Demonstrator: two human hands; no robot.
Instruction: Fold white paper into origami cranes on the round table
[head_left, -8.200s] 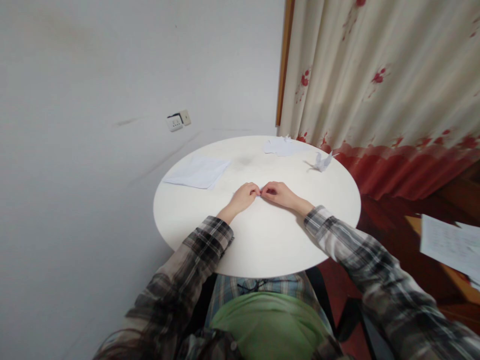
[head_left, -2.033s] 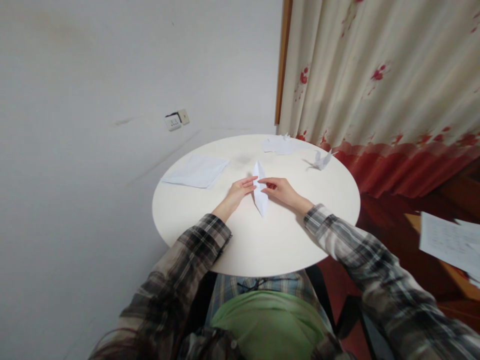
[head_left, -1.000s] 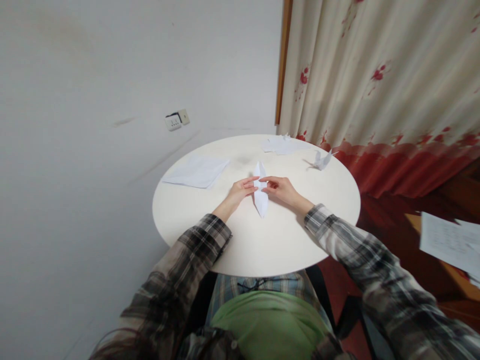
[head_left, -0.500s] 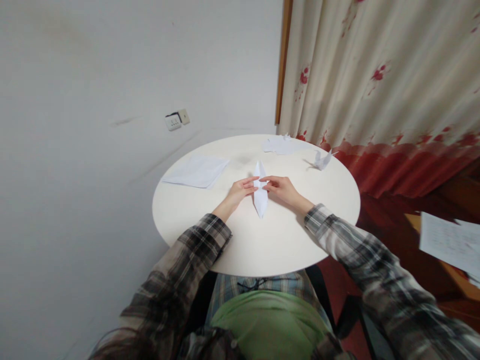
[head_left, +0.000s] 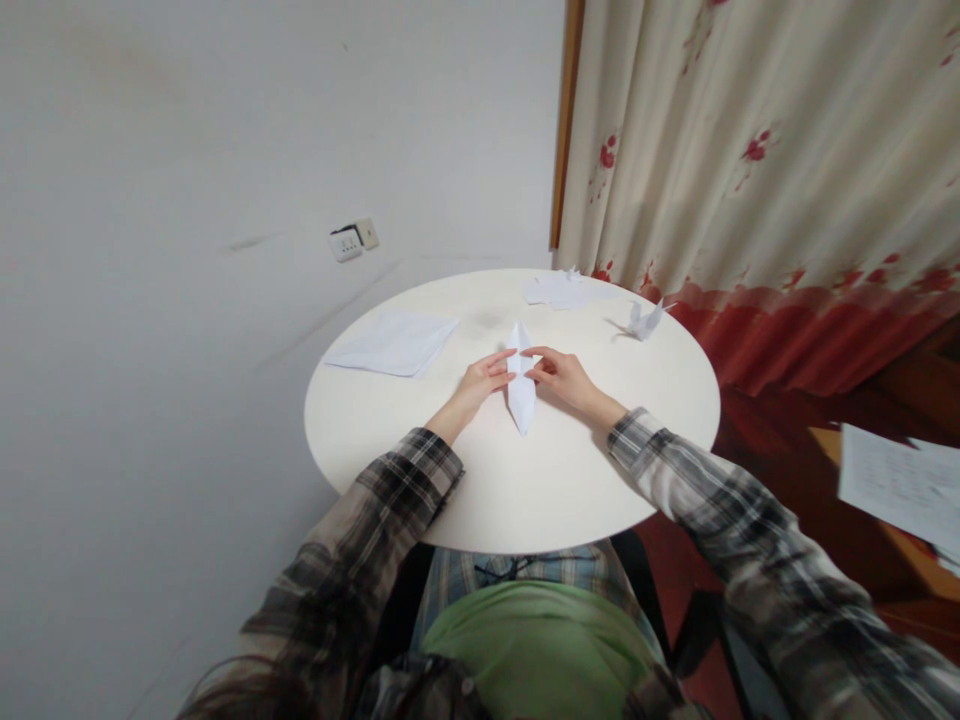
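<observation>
A long, narrow piece of folded white paper, pointed at both ends, lies lengthwise away from me on the round white table. My left hand grips its left edge near the middle, thumb and fingers against the paper. From the other side, my right hand pinches the right edge at about the same height. The fingertips of both hands come close together over the paper's centre and cover part of its edges.
A stack of white paper sheets rests at the table's left. Toward the back are more white papers, and a folded paper crane stands at the right rear. Off the table to the right, printed sheets lie on a brown surface.
Almost nothing differs. The fingers of both hands have shifted very slightly along the edges of the folded paper, which stays in place.
</observation>
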